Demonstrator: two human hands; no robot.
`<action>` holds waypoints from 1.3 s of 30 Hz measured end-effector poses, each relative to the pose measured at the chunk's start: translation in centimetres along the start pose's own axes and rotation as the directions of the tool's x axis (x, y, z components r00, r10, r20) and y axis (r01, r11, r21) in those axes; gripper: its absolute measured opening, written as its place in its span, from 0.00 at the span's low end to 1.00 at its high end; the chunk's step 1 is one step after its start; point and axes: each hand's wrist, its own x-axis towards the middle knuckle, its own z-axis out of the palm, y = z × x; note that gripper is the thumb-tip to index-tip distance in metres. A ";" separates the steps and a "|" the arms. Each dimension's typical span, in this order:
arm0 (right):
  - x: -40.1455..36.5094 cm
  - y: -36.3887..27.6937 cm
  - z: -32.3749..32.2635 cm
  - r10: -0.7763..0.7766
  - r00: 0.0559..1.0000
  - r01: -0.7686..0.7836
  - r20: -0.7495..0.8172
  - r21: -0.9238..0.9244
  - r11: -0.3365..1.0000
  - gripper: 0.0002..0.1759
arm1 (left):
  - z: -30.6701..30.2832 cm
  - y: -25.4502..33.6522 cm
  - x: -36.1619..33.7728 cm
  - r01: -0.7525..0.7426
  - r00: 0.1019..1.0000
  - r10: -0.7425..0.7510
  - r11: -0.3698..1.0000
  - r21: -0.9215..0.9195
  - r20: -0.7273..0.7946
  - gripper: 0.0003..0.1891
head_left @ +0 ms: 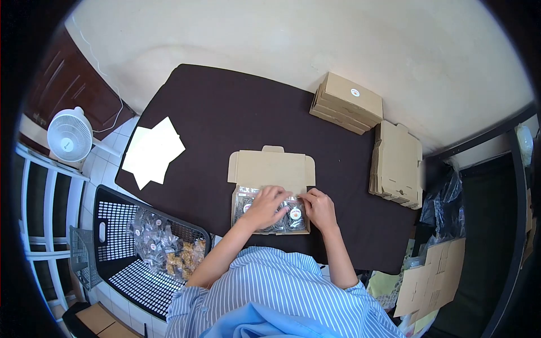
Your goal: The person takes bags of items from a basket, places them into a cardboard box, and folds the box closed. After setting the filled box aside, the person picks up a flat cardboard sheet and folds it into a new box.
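Note:
An open cardboard box lies on the dark table in front of me, its lid folded back away from me. Inside are clear plastic packets with round white labels and dark, coiled-looking contents that I cannot make out. My left hand rests across the packets at the middle of the box, fingers stretched out and slightly apart. At the box's right side, my right hand has its fingers bent and pinched together at the upper corner of the right packet. The left hand partly hides the packets.
Stacked closed boxes and flat cardboard boxes stand at the table's right back. White sheets lie on the left. A black basket holding bagged items is beside me, lower left. A white fan stands beyond it.

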 end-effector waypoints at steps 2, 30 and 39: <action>0.0 0.0 0.0 0.019 1.000 -0.019 0.017 -0.003 1.000 0.07 | -1.6 -0.1 -0.3 0.059 0.984 -0.051 0.997 0.040 -0.168 0.23; -0.1 -0.2 0.0 0.091 0.993 -0.092 0.076 0.009 0.996 0.09 | -4.4 -3.6 -4.5 0.305 0.952 -0.298 0.919 0.250 -0.070 0.16; 3.3 -6.2 5.6 -0.302 0.953 0.303 -0.022 0.105 0.947 0.14 | -4.7 -3.0 -6.0 0.457 0.864 -0.439 0.889 0.017 -0.246 0.21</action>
